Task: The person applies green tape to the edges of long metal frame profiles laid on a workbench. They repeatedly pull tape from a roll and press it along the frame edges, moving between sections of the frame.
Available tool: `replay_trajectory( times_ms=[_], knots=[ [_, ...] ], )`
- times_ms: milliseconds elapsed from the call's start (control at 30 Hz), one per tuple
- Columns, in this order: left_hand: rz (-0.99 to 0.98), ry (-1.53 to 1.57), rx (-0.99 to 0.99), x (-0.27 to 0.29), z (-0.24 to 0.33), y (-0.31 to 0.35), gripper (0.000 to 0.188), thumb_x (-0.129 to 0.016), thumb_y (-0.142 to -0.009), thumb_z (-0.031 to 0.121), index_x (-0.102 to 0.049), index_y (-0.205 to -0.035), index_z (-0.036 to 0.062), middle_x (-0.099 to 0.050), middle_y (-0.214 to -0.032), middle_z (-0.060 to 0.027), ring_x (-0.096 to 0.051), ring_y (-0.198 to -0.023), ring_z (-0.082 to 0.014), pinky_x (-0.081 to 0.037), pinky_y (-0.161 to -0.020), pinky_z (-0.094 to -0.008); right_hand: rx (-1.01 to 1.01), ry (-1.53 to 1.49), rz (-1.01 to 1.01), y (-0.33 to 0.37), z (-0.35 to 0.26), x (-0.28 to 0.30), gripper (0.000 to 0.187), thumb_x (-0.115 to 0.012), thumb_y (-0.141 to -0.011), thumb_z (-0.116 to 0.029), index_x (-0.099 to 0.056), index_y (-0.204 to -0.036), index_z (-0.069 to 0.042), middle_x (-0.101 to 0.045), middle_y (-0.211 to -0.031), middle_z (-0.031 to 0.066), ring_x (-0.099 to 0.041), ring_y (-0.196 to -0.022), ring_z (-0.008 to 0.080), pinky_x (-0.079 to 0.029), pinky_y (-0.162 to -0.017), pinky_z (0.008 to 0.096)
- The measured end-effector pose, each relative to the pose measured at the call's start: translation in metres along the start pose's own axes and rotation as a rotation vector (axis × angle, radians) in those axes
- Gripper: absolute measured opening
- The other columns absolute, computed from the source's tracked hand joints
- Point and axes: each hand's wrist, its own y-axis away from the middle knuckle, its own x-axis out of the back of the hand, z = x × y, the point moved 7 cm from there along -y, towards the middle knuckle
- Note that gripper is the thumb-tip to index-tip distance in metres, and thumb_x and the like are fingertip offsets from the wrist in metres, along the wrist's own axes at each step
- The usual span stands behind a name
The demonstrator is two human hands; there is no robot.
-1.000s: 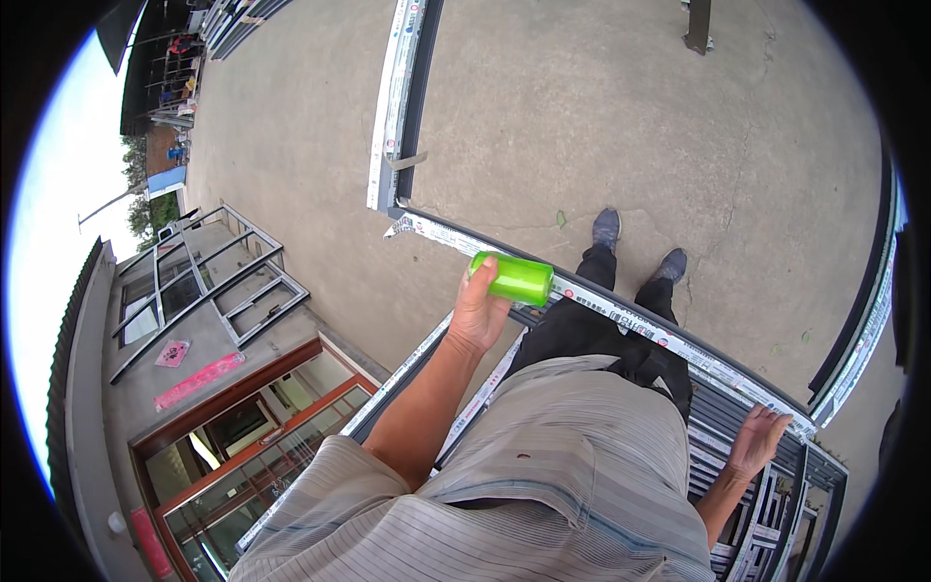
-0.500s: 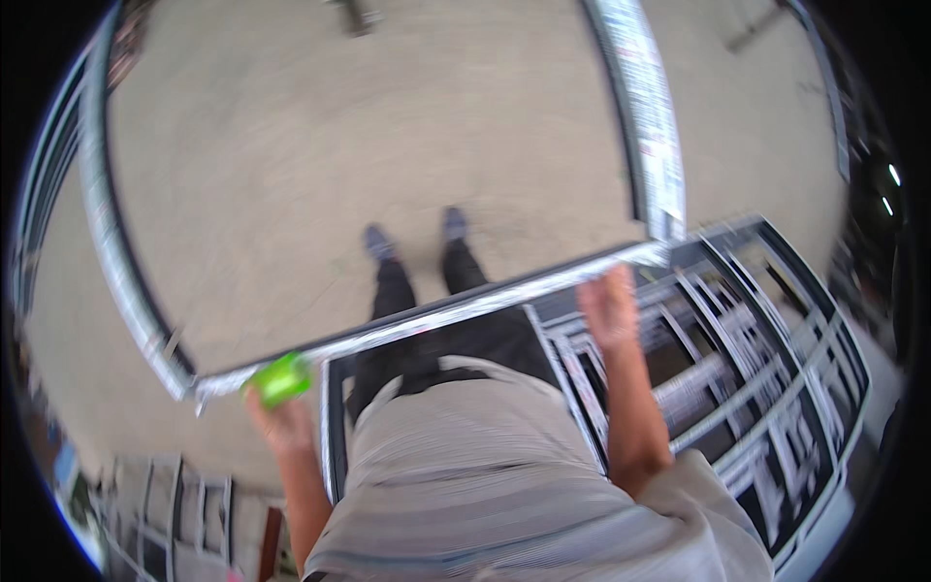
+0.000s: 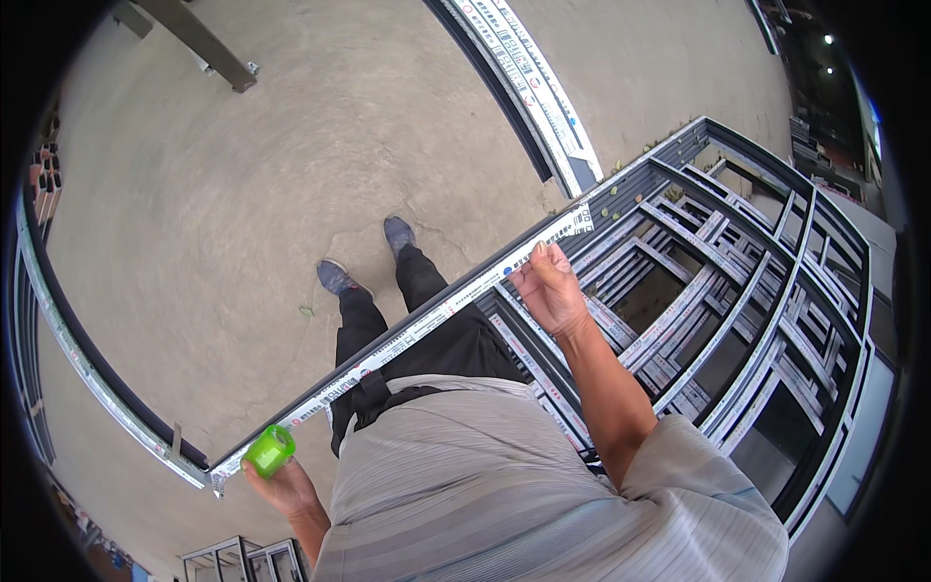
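Left fingers (image 3: 253,471) clasping green roll (image 3: 270,451), right fingers (image 3: 551,264) curled by white-faced bar (image 3: 454,305), pinch unclear, right forearm (image 3: 607,376) extended forward

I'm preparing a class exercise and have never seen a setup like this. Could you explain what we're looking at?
There is no machine: these are a person's own bare hands. A wide fisheye camera on the head looks down, which makes straight edges bend. The left hand holds a bright green cylinder. The right hand is at a long frame bar covered with printed white strips; whether it touches the bar is hard to tell. Dark frames lie stacked to the right. Beyond the bar, the shoes stand on a brownish floor.
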Motion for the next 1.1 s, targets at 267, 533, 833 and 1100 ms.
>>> replay_trajectory(
  times_ms=[267, 533, 833, 1100],
  knots=[
    [0.01, -0.025, 0.011, 0.003, -0.001, 0.0, 0.048, -0.073, -0.099, 0.043, -0.061, -0.126, 0.0054, -0.067, -0.124, -0.0107, -0.063, -0.116, -0.0261, -0.05, -0.101, -0.0428, -0.007, 0.008, 0.023, 0.002, 0.001, -0.001, 0.018, -0.068, -0.105, -0.024, -0.058, -0.095, -0.013, -0.064, -0.087, -0.0002, -0.066, -0.091, 0.0144, -0.056, -0.096, 0.0405],
    [0.005, -0.059, 0.01, 0.004, 0.002, 0.003, 0.05, -0.073, -0.098, 0.044, -0.062, -0.125, 0.0048, -0.068, -0.123, -0.011, -0.064, -0.114, -0.0266, -0.051, -0.101, -0.0431, -0.005, 0.026, 0.026, -0.003, 0.004, 0.002, 0.02, -0.069, -0.105, -0.024, -0.058, -0.094, -0.012, -0.061, -0.085, -0.0012, -0.064, -0.089, 0.0133, -0.056, -0.095, 0.039],
    [0.022, -0.052, -0.007, 0.022, 0.007, 0.002, 0.049, -0.074, -0.098, 0.045, -0.062, -0.126, 0.006, -0.068, -0.125, -0.0102, -0.064, -0.116, -0.0249, -0.05, -0.104, -0.0422, -0.028, 0.001, 0.003, -0.008, 0.015, 0.002, 0.017, -0.071, -0.104, -0.02, -0.059, -0.094, -0.011, -0.063, -0.086, -0.0012, -0.066, -0.087, 0.0135, -0.058, -0.093, 0.0394],
    [0.048, -0.072, 0.025, 0.018, 0.002, 0.002, 0.049, -0.074, -0.097, 0.046, -0.063, -0.125, 0.0071, -0.068, -0.124, -0.0094, -0.063, -0.116, -0.0239, -0.048, -0.105, -0.0416, -0.017, -0.001, -0.014, -0.014, 0.005, -0.004, 0.017, -0.07, -0.104, -0.02, -0.059, -0.094, -0.011, -0.064, -0.086, -0.0007, -0.067, -0.088, 0.0141, -0.058, -0.094, 0.0401]
  ],
)
